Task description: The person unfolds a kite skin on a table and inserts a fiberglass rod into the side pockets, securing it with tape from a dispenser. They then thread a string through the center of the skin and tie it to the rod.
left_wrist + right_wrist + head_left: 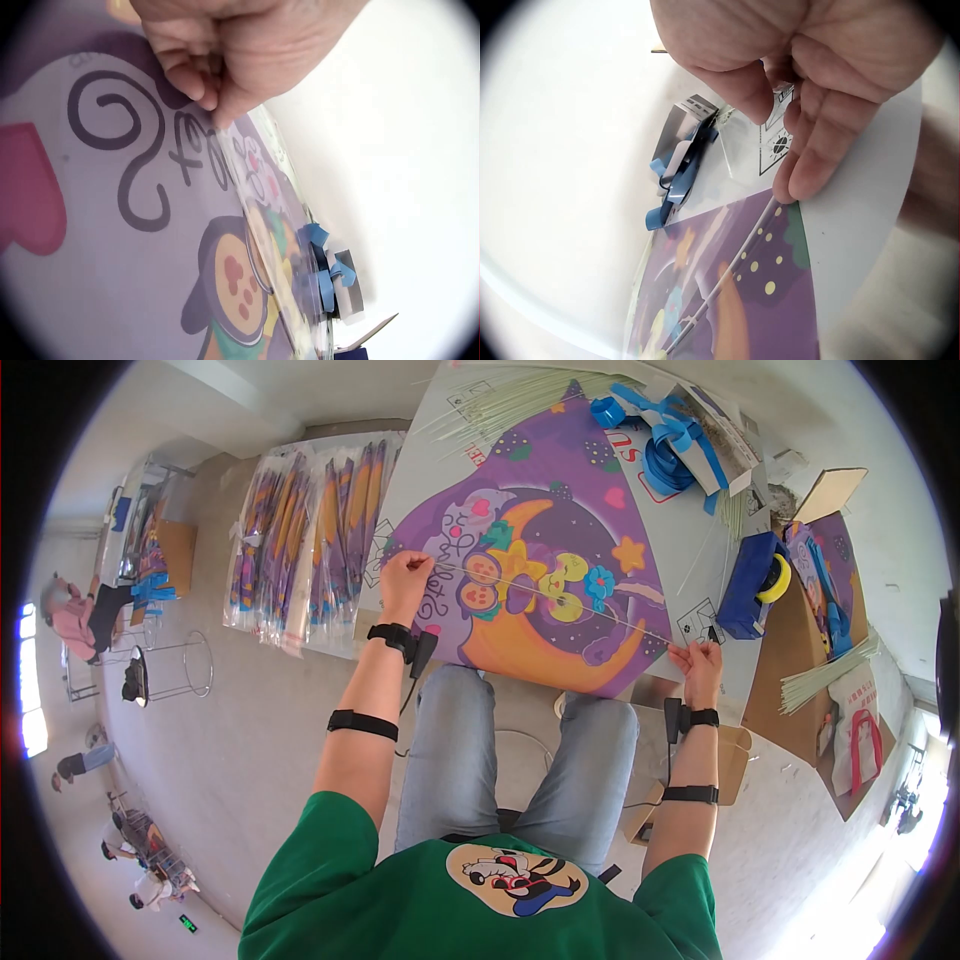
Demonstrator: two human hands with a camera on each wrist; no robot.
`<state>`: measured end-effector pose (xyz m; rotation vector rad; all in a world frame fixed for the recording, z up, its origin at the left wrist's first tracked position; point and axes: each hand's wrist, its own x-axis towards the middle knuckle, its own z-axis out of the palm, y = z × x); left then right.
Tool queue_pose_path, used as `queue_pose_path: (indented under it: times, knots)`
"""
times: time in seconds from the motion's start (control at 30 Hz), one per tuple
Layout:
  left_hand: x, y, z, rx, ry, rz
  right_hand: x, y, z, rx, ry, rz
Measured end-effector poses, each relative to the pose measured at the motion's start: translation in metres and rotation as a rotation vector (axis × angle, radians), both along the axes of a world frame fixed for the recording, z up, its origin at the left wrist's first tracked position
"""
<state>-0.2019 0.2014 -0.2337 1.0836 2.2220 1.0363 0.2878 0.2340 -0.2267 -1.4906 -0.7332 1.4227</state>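
A thin pale rod (560, 598) lies slantwise over a purple printed sheet (510, 480) with cartoon figures. At its left end, my left hand (405, 585) pinches it between thumb and finger; the left wrist view shows the rod (259, 236) running out from the fingertips of that hand (247, 52). My right hand (702, 668) is at the other end, by the sheet's lower right edge. In the right wrist view, fingertips of this hand (802, 82) touch the tip of the rod (727, 274), with the thumb apart from them.
Blue ribbon (670, 460) and a bundle of pale rods (510, 405) lie at the table's far side. Right of the sheet stands a blue tape dispenser (750, 585). Bagged purple and orange pieces (310, 540) are at left. People are in the left background.
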Motion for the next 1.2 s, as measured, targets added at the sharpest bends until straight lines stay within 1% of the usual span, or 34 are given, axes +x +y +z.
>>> queue_pose_path:
  times: [0.27,0.47,0.53,0.63,0.73,0.93,1.2]
  knots:
    - [0.001,-0.001,-0.006,0.045,0.019,0.011,0.0,0.0,-0.002,-0.019,-0.029,0.007]
    - [-0.002,-0.002,-0.009,0.059,-0.036,0.006,0.002,0.0,-0.004,-0.018,-0.035,0.005]
    - [-0.003,-0.002,-0.01,0.043,-0.117,0.022,0.002,0.0,-0.005,-0.017,-0.033,0.005]
    - [-0.004,-0.002,-0.01,0.047,-0.15,0.026,0.002,0.001,-0.005,-0.019,-0.035,0.006]
    - [-0.008,-0.003,-0.016,0.049,-0.156,-0.017,0.003,0.0,-0.006,-0.019,-0.038,0.007]
    - [-0.01,-0.003,-0.019,0.048,-0.164,-0.013,0.003,0.0,-0.006,-0.009,-0.038,0.013]
    - [-0.009,0.0,-0.008,-0.011,-0.249,0.005,0.003,0.001,-0.006,-0.02,-0.055,0.01]
